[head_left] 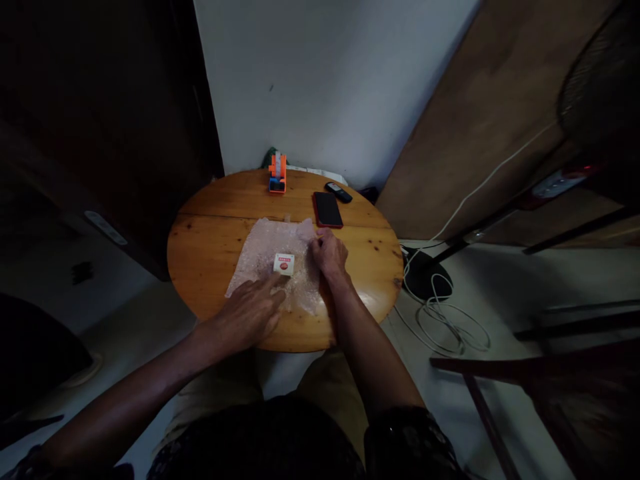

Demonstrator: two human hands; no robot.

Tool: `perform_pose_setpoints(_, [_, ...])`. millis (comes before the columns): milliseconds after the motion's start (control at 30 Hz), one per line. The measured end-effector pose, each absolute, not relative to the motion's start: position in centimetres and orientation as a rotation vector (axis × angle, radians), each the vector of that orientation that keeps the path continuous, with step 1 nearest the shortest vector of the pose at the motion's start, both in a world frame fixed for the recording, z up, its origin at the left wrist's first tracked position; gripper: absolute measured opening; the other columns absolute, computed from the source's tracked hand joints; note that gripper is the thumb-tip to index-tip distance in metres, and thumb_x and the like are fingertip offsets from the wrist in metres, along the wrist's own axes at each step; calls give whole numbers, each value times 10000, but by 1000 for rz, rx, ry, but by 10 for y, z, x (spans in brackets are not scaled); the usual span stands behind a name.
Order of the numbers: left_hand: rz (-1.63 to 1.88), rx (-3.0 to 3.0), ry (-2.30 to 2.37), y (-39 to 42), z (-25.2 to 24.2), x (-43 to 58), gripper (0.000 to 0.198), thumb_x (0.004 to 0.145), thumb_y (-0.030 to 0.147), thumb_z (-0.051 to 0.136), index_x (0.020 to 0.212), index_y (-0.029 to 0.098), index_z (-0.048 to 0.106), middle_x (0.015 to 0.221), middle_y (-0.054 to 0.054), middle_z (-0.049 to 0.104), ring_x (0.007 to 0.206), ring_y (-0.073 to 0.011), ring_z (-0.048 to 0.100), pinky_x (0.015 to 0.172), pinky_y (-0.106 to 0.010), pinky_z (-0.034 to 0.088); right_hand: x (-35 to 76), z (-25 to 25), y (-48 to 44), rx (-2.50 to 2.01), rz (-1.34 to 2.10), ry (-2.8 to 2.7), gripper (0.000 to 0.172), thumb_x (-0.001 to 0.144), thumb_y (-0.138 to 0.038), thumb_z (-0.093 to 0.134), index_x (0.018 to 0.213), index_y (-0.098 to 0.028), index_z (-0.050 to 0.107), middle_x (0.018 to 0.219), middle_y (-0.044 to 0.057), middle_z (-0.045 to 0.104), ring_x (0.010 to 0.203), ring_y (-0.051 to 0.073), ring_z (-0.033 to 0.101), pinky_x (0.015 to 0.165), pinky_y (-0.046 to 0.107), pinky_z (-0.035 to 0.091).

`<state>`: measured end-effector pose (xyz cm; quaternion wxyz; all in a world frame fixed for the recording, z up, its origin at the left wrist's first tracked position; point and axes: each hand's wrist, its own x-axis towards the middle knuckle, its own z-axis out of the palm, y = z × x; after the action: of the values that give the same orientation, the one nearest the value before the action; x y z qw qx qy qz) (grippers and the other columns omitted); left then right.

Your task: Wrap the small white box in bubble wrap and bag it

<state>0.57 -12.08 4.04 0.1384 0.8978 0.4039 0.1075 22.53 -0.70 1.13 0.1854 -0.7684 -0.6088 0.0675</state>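
Observation:
A small white box (284, 265) with a pink and red label lies on a sheet of bubble wrap (255, 248), which is spread over a round wooden table. My left hand (253, 310) reaches in from the lower left, palm down, with fingers stretched out. Its fingertips are at the box's near edge; whether they touch the box I cannot tell. At the sheet's right edge, my right hand (330, 253) has its fingers curled closed on the bubble wrap. The fingertips themselves are partly hidden.
Toward the back of the table (200, 233) stand an orange tape dispenser (277, 175), a dark phone in a red case (328, 209) and a small black keypad phone (339, 192). Beyond the right edge, a fan base (430, 277) and coiled white cable (453, 327) are on the floor.

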Motion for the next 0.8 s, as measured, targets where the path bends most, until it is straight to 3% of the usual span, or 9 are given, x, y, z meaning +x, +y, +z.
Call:
perform_pose_setpoints(233, [535, 2564, 1180, -97, 39, 10, 255, 921, 201, 512, 1098, 218, 694, 1206, -111, 662, 1160, -295, 597, 1016, -471, 485, 225, 11, -9, -2177, 223, -1651, 374, 945, -304, 511, 1298, -226, 608, 1109, 99, 755, 1064, 254, 691, 878, 339, 496])
perform_pose_setpoints(300, [668, 2521, 1223, -86, 32, 13, 300, 904, 169, 517, 1149, 216, 682, 1240, -119, 646, 1199, -301, 571, 1046, -481, 463, 226, 11, -10, -2122, 206, -1647, 356, 933, -272, 515, 1270, -224, 620, 1145, 88, 741, 1082, 247, 678, 901, 340, 494])
perform_pose_setpoints(467, [813, 2303, 1164, -55, 7, 19, 830, 742, 245, 744, 1499, 188, 406, 1459, -165, 522, 1370, -339, 467, 1150, -514, 381, 225, 28, -20, -1847, 78, -1692, 338, 875, -183, 518, 1187, -190, 649, 1202, 109, 695, 1098, 253, 639, 971, 378, 477])
perform_pose_setpoints(567, [745, 2186, 1153, -48, -2, 20, 1081, 669, 294, 803, 1581, 169, 237, 1511, -211, 459, 1398, -379, 442, 1134, -545, 387, 219, 44, -32, -1521, 324, -1865, 365, 887, -236, 521, 1237, -195, 614, 1186, 91, 696, 1035, 223, 651, 919, 360, 512])
perform_pose_setpoints(700, [723, 2106, 1212, -49, -9, 22, 1209, 634, 364, 827, 1605, 151, 138, 1431, -232, 528, 1328, -410, 502, 1067, -562, 430, 207, 45, -46, -1282, 581, -2282, 612, 741, -171, 653, 1344, -187, 551, 1340, 121, 634, 1187, 259, 599, 1001, 385, 482])
perform_pose_setpoints(800, [730, 2135, 1242, -50, -14, 24, 1229, 624, 408, 835, 1607, 175, 134, 1453, -221, 516, 1354, -412, 480, 1090, -566, 403, 210, 32, -49, -1383, 632, -2304, 573, 745, -139, 622, 1315, -183, 578, 1229, 110, 689, 1070, 253, 647, 961, 393, 501])
